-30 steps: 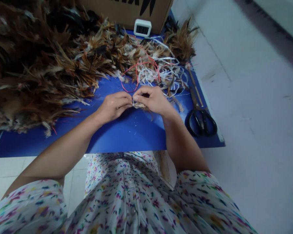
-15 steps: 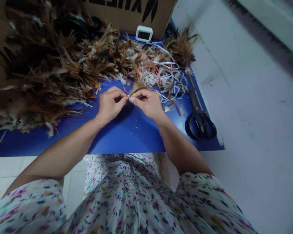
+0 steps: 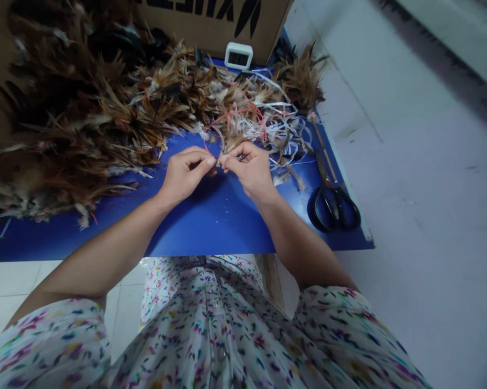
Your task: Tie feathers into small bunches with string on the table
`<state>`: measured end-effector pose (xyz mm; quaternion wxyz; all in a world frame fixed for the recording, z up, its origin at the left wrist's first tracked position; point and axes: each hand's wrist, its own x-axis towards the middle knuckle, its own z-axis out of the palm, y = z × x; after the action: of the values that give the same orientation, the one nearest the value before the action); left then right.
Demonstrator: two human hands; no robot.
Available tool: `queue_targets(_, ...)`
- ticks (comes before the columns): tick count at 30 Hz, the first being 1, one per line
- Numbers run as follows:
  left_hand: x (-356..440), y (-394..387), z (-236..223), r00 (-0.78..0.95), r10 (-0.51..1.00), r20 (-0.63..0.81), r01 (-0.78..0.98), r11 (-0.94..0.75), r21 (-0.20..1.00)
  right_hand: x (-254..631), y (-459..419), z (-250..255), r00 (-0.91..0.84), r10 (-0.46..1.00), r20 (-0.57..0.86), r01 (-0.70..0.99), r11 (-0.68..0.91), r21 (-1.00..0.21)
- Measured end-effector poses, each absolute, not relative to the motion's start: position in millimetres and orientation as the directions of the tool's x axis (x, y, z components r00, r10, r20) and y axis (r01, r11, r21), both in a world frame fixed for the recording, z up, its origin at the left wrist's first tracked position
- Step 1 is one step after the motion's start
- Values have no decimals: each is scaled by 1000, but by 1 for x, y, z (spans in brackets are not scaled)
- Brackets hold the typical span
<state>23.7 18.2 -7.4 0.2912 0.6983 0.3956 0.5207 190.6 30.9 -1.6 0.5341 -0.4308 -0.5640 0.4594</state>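
My left hand (image 3: pixel 187 174) is closed in a pinch, thumb against forefinger. A thin red string (image 3: pixel 205 143) runs down to its fingertips. Right beside it, my right hand (image 3: pixel 249 166) pinches the base of a small bunch of brown feathers (image 3: pixel 229 141), which points away from me. The fingertips of both hands nearly meet above the blue tabletop (image 3: pixel 211 229). What exactly lies between them is too small to make out. Behind the hands is a tangle of white strips (image 3: pixel 257 127) with more red string across it.
A large heap of brown feathers (image 3: pixel 117 108) covers the left and back of the table. Black-handled scissors (image 3: pixel 335 208) and a thin stick (image 3: pixel 324 148) lie along the right edge. At the back, a white digital clock (image 3: pixel 238 55) stands before a cardboard box (image 3: pixel 211 29).
The feather bunch swung from pointing right and toward me to pointing away, then shifted slightly within the pinch. Both hands stay close together; the right fingers have curled a little more.
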Motion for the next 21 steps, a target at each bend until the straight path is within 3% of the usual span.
queue_targets(3, 26, 19, -9, 116, 948, 297, -1, -299, 954, 192, 31, -1, -81, 977, 195, -52, 191, -980)
queue_targets(9, 29, 19, -8, 119, 989, 92, -269, -57, 962, 192, 31, -3, -111, 978, 179, -81, 170, -982)
queue_targets(15, 27, 20, -5, 185, 982, 24, -324, 38, 945, 194, 32, -4, -114, 978, 173, -79, 164, -983)
queue_targets(21, 28, 20, -8, 159, 983, 87, -245, -46, 968, 193, 30, -1, -129, 978, 162, -101, 150, -984)
